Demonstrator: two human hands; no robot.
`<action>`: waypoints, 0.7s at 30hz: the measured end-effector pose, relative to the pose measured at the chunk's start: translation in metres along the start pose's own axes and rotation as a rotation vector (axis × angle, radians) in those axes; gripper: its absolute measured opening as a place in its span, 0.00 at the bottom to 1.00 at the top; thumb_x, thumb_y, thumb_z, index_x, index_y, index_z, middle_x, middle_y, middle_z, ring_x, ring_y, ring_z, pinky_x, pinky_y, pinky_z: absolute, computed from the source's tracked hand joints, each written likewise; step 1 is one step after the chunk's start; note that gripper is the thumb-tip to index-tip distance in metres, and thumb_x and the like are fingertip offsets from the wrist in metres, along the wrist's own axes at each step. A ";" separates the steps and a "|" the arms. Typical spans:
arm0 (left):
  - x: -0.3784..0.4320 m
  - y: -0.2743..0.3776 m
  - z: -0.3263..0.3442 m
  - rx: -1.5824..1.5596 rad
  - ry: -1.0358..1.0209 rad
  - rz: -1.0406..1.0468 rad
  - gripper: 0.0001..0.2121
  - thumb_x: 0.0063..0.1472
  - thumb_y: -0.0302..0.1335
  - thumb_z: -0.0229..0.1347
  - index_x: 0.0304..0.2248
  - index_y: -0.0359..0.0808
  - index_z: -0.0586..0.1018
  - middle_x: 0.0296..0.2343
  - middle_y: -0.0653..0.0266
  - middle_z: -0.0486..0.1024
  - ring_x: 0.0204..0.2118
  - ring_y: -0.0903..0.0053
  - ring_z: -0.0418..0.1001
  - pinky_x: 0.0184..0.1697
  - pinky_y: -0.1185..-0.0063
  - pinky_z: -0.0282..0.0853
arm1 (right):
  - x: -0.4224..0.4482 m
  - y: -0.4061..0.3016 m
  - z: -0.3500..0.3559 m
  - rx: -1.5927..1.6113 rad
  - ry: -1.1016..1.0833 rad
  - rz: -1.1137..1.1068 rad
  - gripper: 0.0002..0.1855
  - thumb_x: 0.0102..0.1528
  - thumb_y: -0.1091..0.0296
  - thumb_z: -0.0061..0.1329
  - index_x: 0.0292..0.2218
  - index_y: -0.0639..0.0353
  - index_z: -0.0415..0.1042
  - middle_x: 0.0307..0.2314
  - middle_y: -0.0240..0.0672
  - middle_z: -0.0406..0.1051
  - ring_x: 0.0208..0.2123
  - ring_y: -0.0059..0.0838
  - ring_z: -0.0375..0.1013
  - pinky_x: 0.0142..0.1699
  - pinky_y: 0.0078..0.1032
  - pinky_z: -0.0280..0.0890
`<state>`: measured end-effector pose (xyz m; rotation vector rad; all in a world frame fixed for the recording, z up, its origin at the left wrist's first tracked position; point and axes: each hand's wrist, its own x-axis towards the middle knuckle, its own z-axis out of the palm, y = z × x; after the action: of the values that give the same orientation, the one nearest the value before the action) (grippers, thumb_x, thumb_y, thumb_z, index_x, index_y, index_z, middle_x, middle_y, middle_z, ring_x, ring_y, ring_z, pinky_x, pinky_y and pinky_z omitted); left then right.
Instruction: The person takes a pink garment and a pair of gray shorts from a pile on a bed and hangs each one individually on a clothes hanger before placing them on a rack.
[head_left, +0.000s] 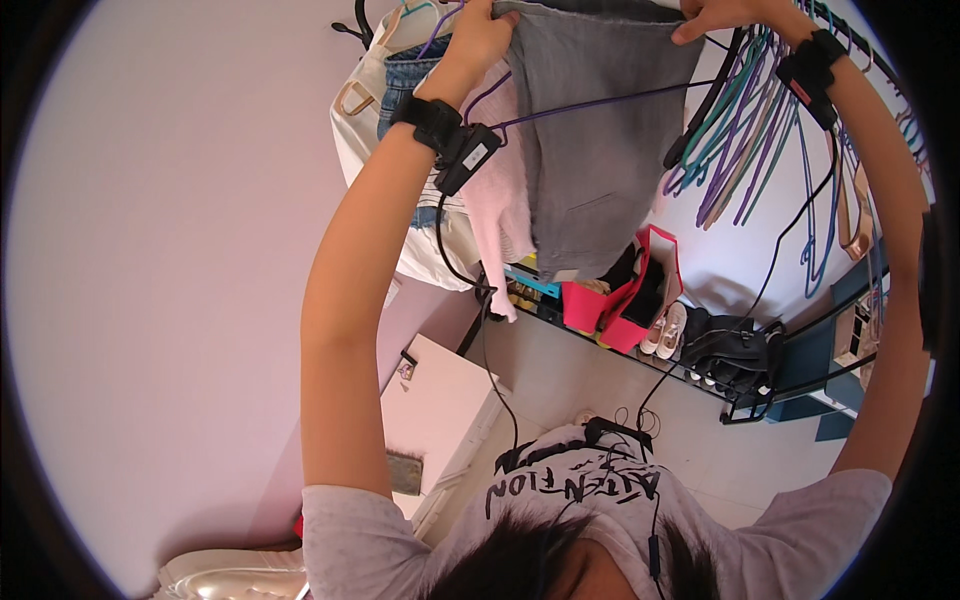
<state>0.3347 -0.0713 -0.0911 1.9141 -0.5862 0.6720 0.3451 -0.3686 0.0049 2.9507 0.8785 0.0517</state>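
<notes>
Both my arms are raised towards the top of the head view. Between my hands hangs a grey denim garment (600, 150), stretched by its upper edge. My left hand (480, 34) grips its left corner; my right hand (724, 16) pinches the right corner. A purple hanger (592, 107) crosses in front of the grey cloth. Just left of it hang a pink fuzzy knit garment (502, 187), a blue denim garment (409, 79) and white clothes (360, 142). Several teal, purple and beige hangers (739, 142) hang from the black rail beside my right hand.
A black low rack (555, 319) stands below, bearing red bags (626, 319), white shoes (667, 330) and a black bag (727, 349). At the lower left is a pale cabinet (442, 390). The wall (187, 262) rises on the left. Black cables (484, 352) run from my wrist devices to my waist.
</notes>
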 end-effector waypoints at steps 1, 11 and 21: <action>0.002 0.001 0.003 -0.042 -0.047 -0.005 0.11 0.52 0.18 0.43 0.35 0.36 0.70 0.21 0.72 0.66 0.22 0.85 0.61 0.23 0.85 0.56 | -0.007 0.014 0.002 0.044 -0.005 -0.023 0.20 0.45 0.54 0.48 0.26 0.66 0.73 0.18 0.37 0.71 0.23 0.28 0.68 0.30 0.26 0.62; 0.000 0.027 -0.018 -0.282 -0.095 -0.198 0.11 0.54 0.20 0.44 0.38 0.38 0.69 0.23 0.72 0.67 0.24 0.86 0.63 0.24 0.86 0.58 | -0.015 0.008 0.009 -0.061 0.217 -0.185 0.16 0.49 0.59 0.47 0.30 0.65 0.68 0.21 0.39 0.70 0.23 0.31 0.68 0.29 0.27 0.61; -0.001 0.063 0.003 -0.491 -0.252 -0.187 0.11 0.53 0.20 0.46 0.38 0.37 0.69 0.23 0.73 0.67 0.22 0.88 0.62 0.22 0.89 0.57 | -0.005 0.042 0.012 -0.343 0.181 -0.093 0.21 0.39 0.61 0.52 0.35 0.60 0.65 0.29 0.47 0.65 0.32 0.43 0.66 0.36 0.36 0.61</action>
<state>0.2933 -0.0991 -0.0517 1.5689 -0.6494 0.1438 0.3642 -0.4076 -0.0038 2.6124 0.9201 0.4254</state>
